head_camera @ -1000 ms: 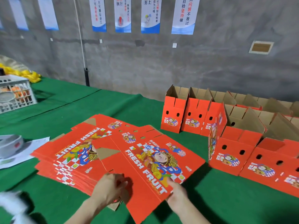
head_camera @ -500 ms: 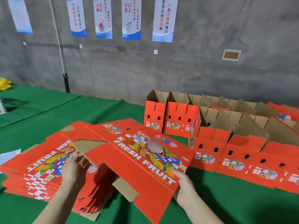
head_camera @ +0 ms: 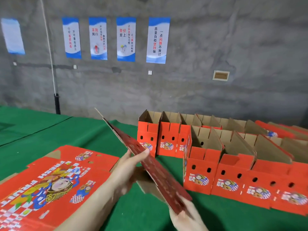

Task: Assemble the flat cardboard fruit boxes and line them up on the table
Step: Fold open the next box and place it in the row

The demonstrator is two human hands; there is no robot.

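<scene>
- Table (head_camera: 83, 135): plain green cloth.
- Flat box stack (head_camera: 55, 184), lower left: bright red, white "FRESH FRUIT" letters, cartoon figure in yellow and blue, blue-white checker patches.
- Held flat box (head_camera: 160, 170), centre: printed face shaded, reads dark red; plain brown cardboard flaps under it.
- Assembled boxes (head_camera: 201, 177), right: red outside, brown inside, round cartoon badge with blue-white checker, dark round holes.
- Wall (head_camera: 216, 39): mottled grey.
- Posters (head_camera: 157, 40), upper middle: white, blue wavy bands, black and red characters.
</scene>
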